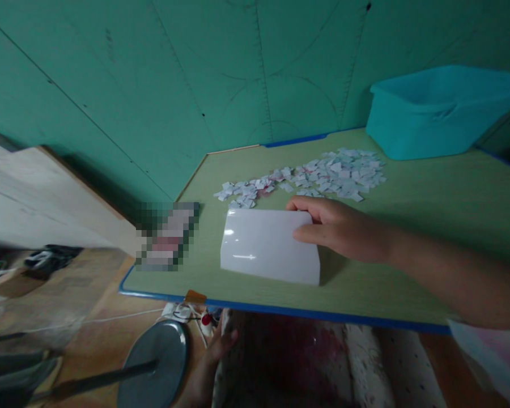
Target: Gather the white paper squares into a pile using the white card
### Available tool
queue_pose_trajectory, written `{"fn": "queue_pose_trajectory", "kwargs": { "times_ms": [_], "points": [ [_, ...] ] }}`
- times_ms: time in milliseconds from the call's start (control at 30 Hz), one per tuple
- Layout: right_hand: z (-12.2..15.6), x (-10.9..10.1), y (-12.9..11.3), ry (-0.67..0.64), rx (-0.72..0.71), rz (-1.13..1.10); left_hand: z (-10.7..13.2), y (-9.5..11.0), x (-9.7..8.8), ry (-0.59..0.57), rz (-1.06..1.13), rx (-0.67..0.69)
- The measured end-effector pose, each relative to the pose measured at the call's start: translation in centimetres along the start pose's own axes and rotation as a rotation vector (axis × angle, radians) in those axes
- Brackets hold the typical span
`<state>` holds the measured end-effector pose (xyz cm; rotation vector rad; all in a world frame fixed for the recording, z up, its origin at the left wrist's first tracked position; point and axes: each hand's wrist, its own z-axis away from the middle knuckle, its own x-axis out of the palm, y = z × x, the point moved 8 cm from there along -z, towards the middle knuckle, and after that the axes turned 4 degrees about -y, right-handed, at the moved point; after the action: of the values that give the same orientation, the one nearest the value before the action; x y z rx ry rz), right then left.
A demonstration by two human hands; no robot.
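Note:
My right hand [329, 226] reaches in from the right and is closed on the right edge of a glossy white plastic piece [263, 243]. The thumb lies on its near face and the fingers go behind the far edge. Whether the piece is a flat sheet or a shallow box, I cannot tell. Just behind it, a long heap of small white paper-like pieces [335, 173] spreads over the table. Below the table's front edge is my left hand [223, 343], dim and blurred, beside some clutter. Its fingers do not show clearly.
The pale green table [416, 238] has a blue edge and stands against a green wall [221, 73]. A turquoise plastic bin [425, 127] sits at the back right. A pixelated rectangular object [170, 238] lies at the left end. Below are a round stool [157, 362] and a white cable.

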<state>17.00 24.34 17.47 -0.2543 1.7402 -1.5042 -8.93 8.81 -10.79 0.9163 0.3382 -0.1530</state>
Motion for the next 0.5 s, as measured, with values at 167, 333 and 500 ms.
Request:
{"fn": "queue_pose_trajectory", "kwargs": {
  "times_ms": [167, 333, 500],
  "points": [
    [-0.4, 0.0, 0.9, 0.033, 0.011, 0.065, 0.3, 1.4, 0.6, 0.027, 0.110, 0.119],
    [-0.5, 0.3, 1.6, 0.028, 0.016, 0.051, 0.3, 2.5, 1.4, 0.011, 0.207, 0.162],
    [-1.0, -0.1, 2.2, 0.082, 0.011, -0.107, 0.5, 4.4, 2.8, -0.157, 0.168, 0.216]
  ]
}}
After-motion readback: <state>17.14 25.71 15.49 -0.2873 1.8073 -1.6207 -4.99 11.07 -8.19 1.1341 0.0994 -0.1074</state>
